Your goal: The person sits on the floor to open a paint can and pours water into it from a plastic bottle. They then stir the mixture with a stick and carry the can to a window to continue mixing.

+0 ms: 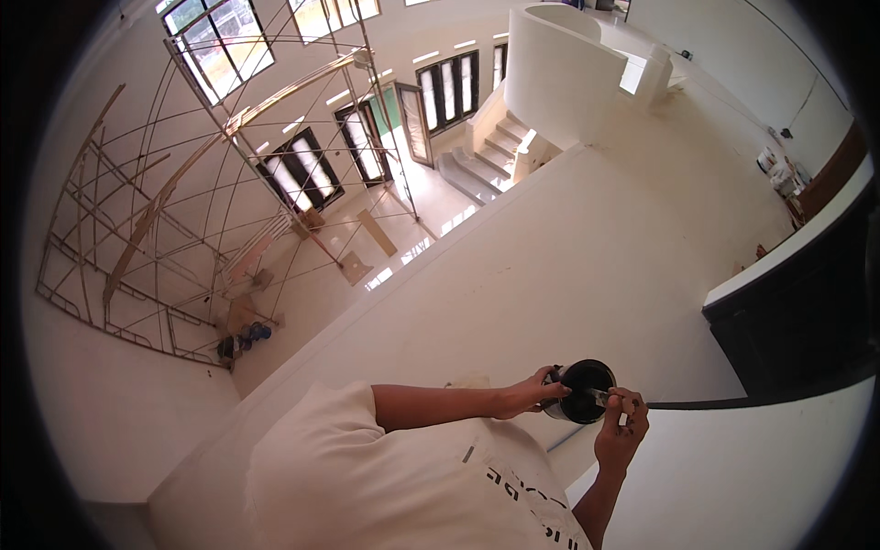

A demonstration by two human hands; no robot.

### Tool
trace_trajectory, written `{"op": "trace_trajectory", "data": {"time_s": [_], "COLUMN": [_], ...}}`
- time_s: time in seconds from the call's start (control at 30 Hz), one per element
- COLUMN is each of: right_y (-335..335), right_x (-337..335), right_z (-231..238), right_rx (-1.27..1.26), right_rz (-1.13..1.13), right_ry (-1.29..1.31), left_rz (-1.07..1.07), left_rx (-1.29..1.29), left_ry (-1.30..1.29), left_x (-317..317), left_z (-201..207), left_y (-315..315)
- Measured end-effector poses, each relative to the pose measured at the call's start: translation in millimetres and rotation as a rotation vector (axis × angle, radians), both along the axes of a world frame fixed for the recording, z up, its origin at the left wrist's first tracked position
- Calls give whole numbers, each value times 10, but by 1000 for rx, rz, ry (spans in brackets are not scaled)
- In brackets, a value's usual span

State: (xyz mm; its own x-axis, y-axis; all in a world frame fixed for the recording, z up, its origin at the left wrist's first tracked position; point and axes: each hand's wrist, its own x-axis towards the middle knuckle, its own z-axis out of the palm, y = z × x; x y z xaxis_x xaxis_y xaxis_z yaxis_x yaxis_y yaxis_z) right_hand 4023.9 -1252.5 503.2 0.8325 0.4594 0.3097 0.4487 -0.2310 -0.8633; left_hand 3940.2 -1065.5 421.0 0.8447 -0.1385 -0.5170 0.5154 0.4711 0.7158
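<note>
My left hand is wrapped round a round can, thumb over its rim. Its inside is black, apparently with dark paint, and its mouth is turned up toward me. Between the fingers of my right hand is a short, pale paintbrush, its far end down inside the can and hidden there. Dark smears mark the right fingers. Both hands are close together in front of my white shirt.
A black door frame stands right of my hands. Tall metal scaffolding with planks fills the left. Farther off are curved stairs beside a white rounded wall. Containers sit on the floor at far right.
</note>
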Motion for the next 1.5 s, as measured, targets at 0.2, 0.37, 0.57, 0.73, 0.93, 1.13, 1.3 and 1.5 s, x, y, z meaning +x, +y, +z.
{"op": "trace_trajectory", "data": {"time_s": [0.2, 0.37, 0.57, 0.73, 0.93, 1.13, 1.3, 1.5], "right_y": [-63, 236, 521, 260, -55, -951, -1660, -2437], "right_x": [1360, 2341, 3080, 3762, 4862, 5751, 6473, 7015], "right_z": [208, 187, 474, 626, 403, 525, 524, 389], "right_rx": [-264, -178, -171, -297, -102, -227, -185, -227], "right_rz": [-33, -155, -248, -530, -648, -757, -960, -1058], "right_ry": [-56, -198, 1, -86, -137, -130, -154, 31], "left_rz": [62, -3, -200, -413, -602, -738, -808, -1014], "left_rx": [38, 158, 128, 11, -67, -11, -105, -98], "left_ry": [-44, -60, -74, -55, -123, -108, -101, -16], "left_x": [1165, 2318, 3449, 4432, 5938, 7076, 7972, 9083], "left_z": [-75, -178, 200, 246, 75, 102, 25, -102], "left_y": [24, 213, 603, 603, 137, -632, -1384, -2454]}}
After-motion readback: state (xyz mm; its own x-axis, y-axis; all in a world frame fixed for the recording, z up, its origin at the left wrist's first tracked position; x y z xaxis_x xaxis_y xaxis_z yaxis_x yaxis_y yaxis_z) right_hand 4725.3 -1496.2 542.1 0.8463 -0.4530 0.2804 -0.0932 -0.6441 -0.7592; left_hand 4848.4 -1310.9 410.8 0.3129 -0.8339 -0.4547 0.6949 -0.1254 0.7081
